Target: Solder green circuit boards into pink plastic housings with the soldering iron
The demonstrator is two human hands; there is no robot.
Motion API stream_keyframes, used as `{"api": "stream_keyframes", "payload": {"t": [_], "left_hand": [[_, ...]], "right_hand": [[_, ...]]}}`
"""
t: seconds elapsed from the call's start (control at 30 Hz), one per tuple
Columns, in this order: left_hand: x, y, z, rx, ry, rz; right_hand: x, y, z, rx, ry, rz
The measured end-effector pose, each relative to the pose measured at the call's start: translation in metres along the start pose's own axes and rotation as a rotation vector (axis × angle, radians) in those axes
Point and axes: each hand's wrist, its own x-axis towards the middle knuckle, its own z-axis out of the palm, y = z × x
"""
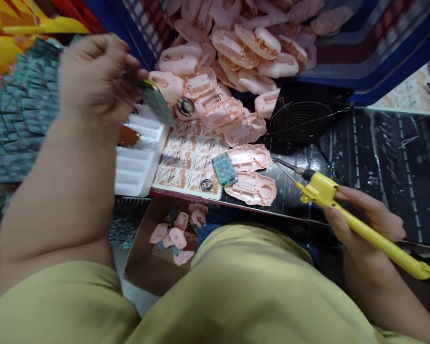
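Note:
My left hand [93, 79] is raised at the upper left and pinches a small green circuit board [158, 102], from which a small round speaker [185, 106] hangs on thin wires. My right hand [361, 220] grips a yellow soldering iron [347, 215], its metal tip [284, 165] pointing left near two pink plastic shells [252, 187] lying on the bench. Another green circuit board [224, 169] and a loose round speaker [206, 184] rest beside those shells.
A big heap of pink plastic shells [236, 52] fills the back of the bench. A white tray [143, 153] sits under my left hand, a black fan [301, 122] to the right. Stacks of green boards [17, 110] lie left. A cardboard box [154, 258] holds assembled pieces.

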Motion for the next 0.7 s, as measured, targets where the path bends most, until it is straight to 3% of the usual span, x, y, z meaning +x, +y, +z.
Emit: {"api": "stream_keyframes", "payload": {"t": [0.07,0.1,0.17,0.23,0.33,0.47,0.6,0.7], "left_hand": [[-0.001,0.019,0.018,-0.279,-0.114,-0.188],[-0.003,0.029,0.03,-0.321,-0.232,-0.211],[-0.011,0.05,0.057,-0.235,-0.525,-0.105],[-0.021,0.068,0.083,-0.077,-0.719,0.078],[-0.033,0.083,0.114,0.157,-0.774,0.308],[-0.042,0.084,0.137,0.192,-0.835,0.422],[-0.043,0.084,0.143,-0.025,-0.862,0.587],[-0.042,0.086,0.139,-0.031,-0.826,0.577]], "right_hand": [[0.003,0.001,0.002,0.041,0.014,0.013],[0.005,0.001,0.003,0.056,0.02,0.017],[0.01,0.0,0.006,0.078,0.032,-0.016],[0.016,-0.003,0.007,0.092,0.034,-0.087],[0.025,-0.011,0.009,0.116,0.012,-0.141],[0.027,-0.01,0.009,0.062,0.005,-0.123],[0.017,0.004,0.003,0.026,0.032,-0.083],[0.01,0.008,-0.003,0.016,0.042,-0.001]]}}
